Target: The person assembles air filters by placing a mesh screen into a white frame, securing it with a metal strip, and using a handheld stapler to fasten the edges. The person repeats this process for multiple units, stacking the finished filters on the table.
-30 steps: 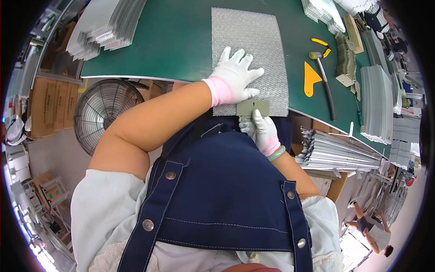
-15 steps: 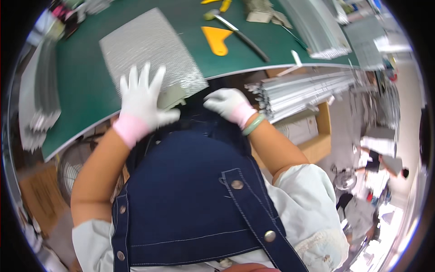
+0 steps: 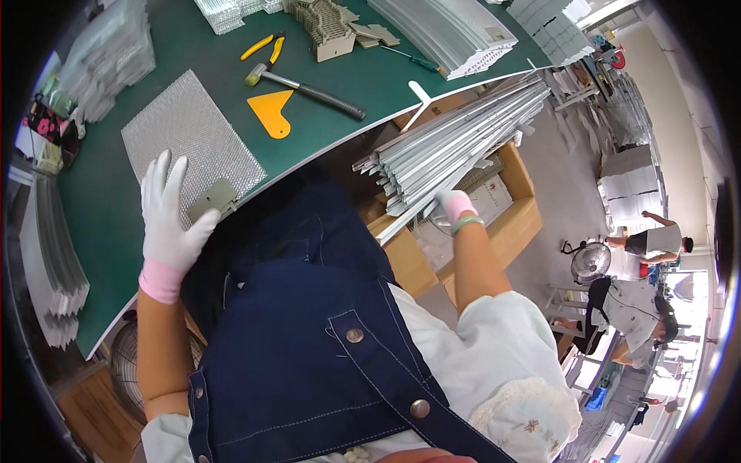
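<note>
My left hand (image 3: 168, 224), in a white glove with a pink cuff, lies with fingers spread on the near left part of a silvery mesh sheet (image 3: 189, 127). A small grey-green flat piece (image 3: 214, 198) sits at the sheet's near corner, beside my left thumb. My right hand (image 3: 455, 207), gloved alike, is at the lower side of a bundle of long metal strips (image 3: 455, 147). Its fingers are closed on one strip (image 3: 407, 221) that sticks out toward me; the fingertips are partly hidden.
On the green table (image 3: 309, 143) lie a yellow scraper (image 3: 270, 116), a hammer (image 3: 309, 90) and yellow-handled pliers (image 3: 270, 48). Stacked panels (image 3: 440, 35) stand behind. An open cardboard box (image 3: 502, 231) is under the strips. Other people (image 3: 629, 309) work farther right.
My right hand has moved right, from near my lap to the metal strips, and closed on one. My left hand stays spread on the mesh sheet. The view has swung right.
</note>
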Action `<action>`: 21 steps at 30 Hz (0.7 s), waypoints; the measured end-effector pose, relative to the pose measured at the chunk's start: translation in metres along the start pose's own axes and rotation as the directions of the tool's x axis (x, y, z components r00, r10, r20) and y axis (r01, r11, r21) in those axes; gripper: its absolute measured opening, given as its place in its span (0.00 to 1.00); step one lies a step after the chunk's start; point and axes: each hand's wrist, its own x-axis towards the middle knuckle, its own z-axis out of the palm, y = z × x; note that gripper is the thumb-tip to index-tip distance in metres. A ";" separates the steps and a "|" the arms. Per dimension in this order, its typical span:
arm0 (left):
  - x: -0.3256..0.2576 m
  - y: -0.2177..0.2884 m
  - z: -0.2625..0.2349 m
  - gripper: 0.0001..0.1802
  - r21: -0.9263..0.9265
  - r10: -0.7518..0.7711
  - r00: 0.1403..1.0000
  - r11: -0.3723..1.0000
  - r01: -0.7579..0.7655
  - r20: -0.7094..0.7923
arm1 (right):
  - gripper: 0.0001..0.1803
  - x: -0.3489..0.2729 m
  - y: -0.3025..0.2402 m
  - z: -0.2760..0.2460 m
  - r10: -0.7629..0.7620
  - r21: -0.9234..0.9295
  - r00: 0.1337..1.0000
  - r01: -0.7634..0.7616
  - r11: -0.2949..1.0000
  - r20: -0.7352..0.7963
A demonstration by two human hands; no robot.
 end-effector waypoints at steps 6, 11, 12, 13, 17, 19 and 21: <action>0.014 0.068 0.030 0.39 -0.401 0.283 0.935 0.898 -0.179 0.215 | 0.17 -0.127 -0.119 0.003 -0.665 0.983 0.733 -0.027 0.182 0.143; 0.019 0.116 0.029 0.42 -0.918 -0.002 0.918 -0.023 0.396 0.396 | 0.25 -0.207 -0.186 0.079 -0.814 0.906 0.413 -0.071 0.418 0.408; 0.010 0.089 0.031 0.39 -0.985 0.012 0.994 -0.128 0.112 0.111 | 0.25 -0.204 -0.192 0.072 -0.825 0.952 0.478 -0.210 0.225 0.300; 0.004 0.076 0.008 0.39 -0.933 -0.122 0.989 -0.357 0.036 0.085 | 0.22 -0.178 -0.182 0.069 -0.768 0.975 0.611 -0.210 0.078 0.193; -0.038 -0.016 -0.114 0.31 -0.993 -0.515 0.856 -0.068 -0.101 -0.052 | 0.24 -0.107 -0.131 0.009 -0.350 0.972 0.929 -0.183 -0.147 0.122; -0.057 -0.019 -0.148 0.29 -0.943 -0.695 0.716 0.280 0.182 -0.068 | 0.20 -0.100 -0.107 0.009 -0.450 0.987 0.889 0.013 -0.162 -0.086; -0.048 0.007 -0.141 0.28 -0.869 -0.874 0.483 0.278 0.410 -0.052 | 0.19 -0.164 -0.159 0.028 -0.436 0.940 0.835 0.331 -0.087 -0.335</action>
